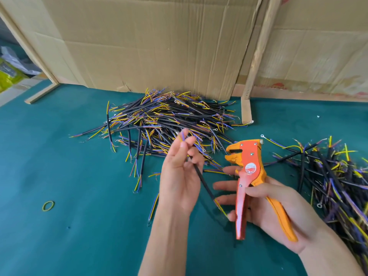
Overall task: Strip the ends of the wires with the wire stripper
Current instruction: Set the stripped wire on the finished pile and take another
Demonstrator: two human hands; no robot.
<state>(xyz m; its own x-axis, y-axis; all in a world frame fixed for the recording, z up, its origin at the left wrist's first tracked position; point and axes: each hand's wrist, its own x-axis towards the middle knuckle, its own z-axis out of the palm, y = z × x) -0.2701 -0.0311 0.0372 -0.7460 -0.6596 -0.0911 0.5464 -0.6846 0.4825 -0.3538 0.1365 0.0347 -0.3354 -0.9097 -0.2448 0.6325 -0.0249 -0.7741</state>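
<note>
A: Listing item one: left hand (180,172), fingers pinching the coloured cores of a single black cable (203,181). Held above the green bench (59,176), near its middle.

B: Cable axis?

A: Long axis runs from the upper cores at the fingertips down and to the right; the lower yellow-and-blue end lies just beside the fingers of the right hand (278,208), possibly touching them, the view is blurred there.

B: Item two?

A: Wire stripper (249,176), orange, gripped by the right hand round its handles, which stand spread apart. Head up, jaw opening facing left, toward the upper cores.

B: So the nearer hand to those ends?

A: The left; it already holds them. The stripper's mouth sits just to their right and slightly lower, so a short sideways feed should seat them, by my reckoning.

B: Stock?

A: Large wire pile (169,120) toward the bench's far edge, against cardboard (139,46). Second pile (334,172) at the right edge. One rubber band (48,205) toward the left edge.
</note>
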